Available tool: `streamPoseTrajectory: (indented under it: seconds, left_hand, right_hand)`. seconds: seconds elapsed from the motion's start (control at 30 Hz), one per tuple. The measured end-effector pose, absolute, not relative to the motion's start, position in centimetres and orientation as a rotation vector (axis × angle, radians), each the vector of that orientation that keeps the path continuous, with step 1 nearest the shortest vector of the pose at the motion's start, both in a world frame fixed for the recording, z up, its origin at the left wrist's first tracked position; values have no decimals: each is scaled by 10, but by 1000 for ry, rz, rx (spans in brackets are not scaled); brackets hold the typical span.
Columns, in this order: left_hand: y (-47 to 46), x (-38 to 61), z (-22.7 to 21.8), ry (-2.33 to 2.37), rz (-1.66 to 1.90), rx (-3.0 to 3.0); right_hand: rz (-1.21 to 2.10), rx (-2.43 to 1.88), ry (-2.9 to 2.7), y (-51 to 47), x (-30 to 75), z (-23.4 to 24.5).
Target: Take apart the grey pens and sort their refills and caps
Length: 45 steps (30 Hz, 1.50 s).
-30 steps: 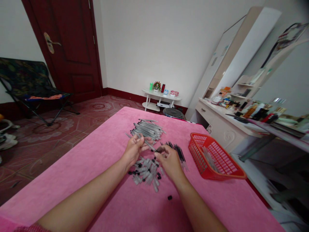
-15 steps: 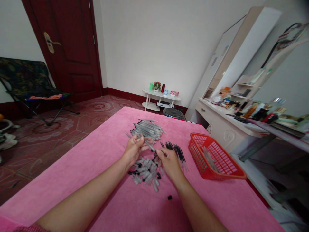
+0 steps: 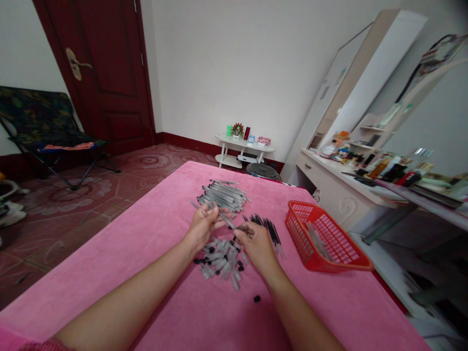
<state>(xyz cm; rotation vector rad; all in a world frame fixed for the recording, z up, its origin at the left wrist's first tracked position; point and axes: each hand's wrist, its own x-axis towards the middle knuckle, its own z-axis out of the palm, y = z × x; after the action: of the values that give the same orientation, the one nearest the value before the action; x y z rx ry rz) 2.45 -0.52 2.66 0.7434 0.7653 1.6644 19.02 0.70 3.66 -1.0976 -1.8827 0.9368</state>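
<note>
My left hand (image 3: 203, 226) is closed around a grey pen barrel (image 3: 223, 218) that slants toward my right hand. My right hand (image 3: 256, 241) pinches a thin black refill (image 3: 244, 226) at the barrel's near end. Both hands hover over a heap of short grey caps and black bits (image 3: 221, 261) on the pink cloth. Behind the left hand lies a pile of grey barrels (image 3: 223, 194). A bunch of black refills (image 3: 270, 229) lies just beyond the right hand.
A red plastic basket (image 3: 351, 261) holding a few finished pens stands to the right on the pink table (image 3: 146, 243). One loose black cap (image 3: 257, 298) lies nearer me. A dresser (image 3: 340, 187) crowds the right edge; a folding chair and a door are far left.
My right hand shifted slightly toward the barrel's end and back with the refill. The left hand and the piles stayed where they were.
</note>
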Motion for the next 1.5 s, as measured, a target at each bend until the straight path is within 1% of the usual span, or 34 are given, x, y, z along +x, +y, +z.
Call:
streamPoseTrajectory:
  seconds: [0.07, 0.23, 0.33, 0.5, 0.77, 0.87, 0.93, 0.97, 1.1, 1.17, 1.23, 1.4, 1.5]
  left_hand:
    - [-5, 24, 27, 774, 1669, 741]
    - [-4, 25, 27, 762, 1664, 741]
    - [-4, 25, 26, 745, 1653, 752]
    - [-6, 26, 27, 745, 1648, 769]
    - [-3, 25, 25, 782, 1667, 732]
    - [-1, 22, 23, 802, 1700, 685]
    - [1, 21, 23, 811, 1712, 652]
    - [1, 21, 23, 815, 1715, 640]
    - [-1, 22, 25, 826, 1706, 654]
    - [-2, 23, 26, 829, 1691, 698]
    - [-2, 24, 25, 824, 1676, 737]
    - [-4, 26, 26, 805, 1666, 771]
    - [-5, 27, 28, 810, 1660, 781]
  right_hand:
    - [915, -1096, -1878, 8, 190, 35]
    - [1070, -1081, -1938, 8, 190, 35]
    - [1056, -1087, -1934, 5, 190, 39]
    - [972, -1112, -1908, 5, 191, 41]
    - [667, -1237, -1995, 3, 195, 41]
    - [619, -1264, -1978, 3, 194, 42]
    - [680, -1239, -1942, 5, 193, 43]
    - [777, -1213, -1910, 6, 193, 43]
    - [1459, -1022, -1576, 8, 192, 42]
    - [1638, -940, -1401, 8, 192, 43]
    - [1642, -935, -1369, 7, 192, 43]
    - [1364, -992, -1634, 9, 189, 39]
    - [1299, -1005, -1722, 9, 189, 37]
